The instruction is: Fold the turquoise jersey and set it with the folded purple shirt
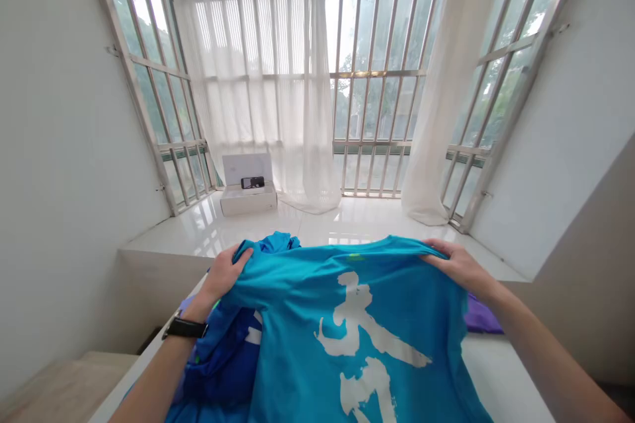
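Two hands: left hand [223,275] and right hand [459,268]. One black wristband [186,328] on the left wrist. One turquoise T-shirt [337,337] between the hands, one blue garment [221,363] below the left hand, seemingly one purple garment [480,317] past the right hand. Far beyond the hands, one white box [248,201] with one black device [253,182].

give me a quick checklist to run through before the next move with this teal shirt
1. Both hands on the shirt: ok. The left hand and right hand hold the top edge of the teal shirt.
2. Print side up: ok. The white figure print faces upward.
3. Shirt apart from other clothes on the left: not ok. It overlaps the blue garment.
4. Shirt apart from the purple cloth: cannot tell. The shirt's edge hides where they meet.
5. Black watch clear of the fabric: cannot tell from this angle.
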Motion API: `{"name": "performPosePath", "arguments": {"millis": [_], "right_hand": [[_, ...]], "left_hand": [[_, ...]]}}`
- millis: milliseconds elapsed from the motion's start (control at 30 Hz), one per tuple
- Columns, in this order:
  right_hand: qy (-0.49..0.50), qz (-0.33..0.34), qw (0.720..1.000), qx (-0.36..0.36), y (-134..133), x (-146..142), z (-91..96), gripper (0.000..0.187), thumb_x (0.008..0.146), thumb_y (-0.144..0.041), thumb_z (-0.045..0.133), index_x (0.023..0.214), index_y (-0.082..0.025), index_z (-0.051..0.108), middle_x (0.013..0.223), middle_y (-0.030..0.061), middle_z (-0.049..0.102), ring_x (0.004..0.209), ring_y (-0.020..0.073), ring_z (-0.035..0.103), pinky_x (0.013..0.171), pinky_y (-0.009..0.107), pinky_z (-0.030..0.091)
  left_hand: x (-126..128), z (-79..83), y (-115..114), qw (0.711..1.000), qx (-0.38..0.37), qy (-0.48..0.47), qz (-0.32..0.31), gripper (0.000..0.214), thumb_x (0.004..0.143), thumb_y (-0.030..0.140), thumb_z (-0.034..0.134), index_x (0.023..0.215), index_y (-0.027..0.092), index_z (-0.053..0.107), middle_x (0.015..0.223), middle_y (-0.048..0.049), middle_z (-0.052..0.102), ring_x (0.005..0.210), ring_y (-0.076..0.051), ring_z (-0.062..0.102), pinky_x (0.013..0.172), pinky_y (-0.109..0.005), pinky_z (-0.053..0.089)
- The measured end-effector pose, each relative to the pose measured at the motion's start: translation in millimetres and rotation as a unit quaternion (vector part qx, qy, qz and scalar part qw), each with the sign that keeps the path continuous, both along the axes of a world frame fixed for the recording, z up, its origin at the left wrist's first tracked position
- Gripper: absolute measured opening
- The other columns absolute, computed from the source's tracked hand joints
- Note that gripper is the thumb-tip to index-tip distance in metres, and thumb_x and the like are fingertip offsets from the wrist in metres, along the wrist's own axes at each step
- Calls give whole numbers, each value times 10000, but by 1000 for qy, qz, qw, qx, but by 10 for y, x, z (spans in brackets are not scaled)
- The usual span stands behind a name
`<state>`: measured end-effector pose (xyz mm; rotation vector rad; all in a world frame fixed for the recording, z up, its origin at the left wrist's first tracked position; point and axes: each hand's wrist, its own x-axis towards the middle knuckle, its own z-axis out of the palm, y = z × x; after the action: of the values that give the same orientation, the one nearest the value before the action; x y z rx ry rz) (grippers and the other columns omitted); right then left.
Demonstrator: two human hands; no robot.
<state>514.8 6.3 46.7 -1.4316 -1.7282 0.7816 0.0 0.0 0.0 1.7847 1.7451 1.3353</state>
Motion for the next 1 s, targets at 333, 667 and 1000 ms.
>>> {"name": "performPosePath", "arguments": {"millis": [333,667,1000], "right_hand": [[145,146,951,-231,-537,277,73,344,712,-494,796,908,-211,785,852,78,776,788,273,735,729,375,608],[-150,-190,955,170,187,34,-483,617,833,-544,523,1273,-120,607,1191,185,677,1160,349,612,1048,537,442],[-294,-27,952,85,-1005,-143,-1786,516,856,-604,519,1283,-353,663,1493,50,527,1399,373,435,1104,566,435]], "left_hand": [[-83,153,-621,907,-193,-348,-136,357,665,435,862,846,174,699,714,-34,694,666,-232,672,606,-308,563],[38,-235,233,994,-9,-95,59,507,773,413,647,1195,138,587,1140,-149,666,1124,-315,617,1018,-467,462],[913,-757,-850,931,56,353,-71,406,950,331,498,1344,261,567,1485,-100,498,1456,-342,316,1161,-612,277]]}}
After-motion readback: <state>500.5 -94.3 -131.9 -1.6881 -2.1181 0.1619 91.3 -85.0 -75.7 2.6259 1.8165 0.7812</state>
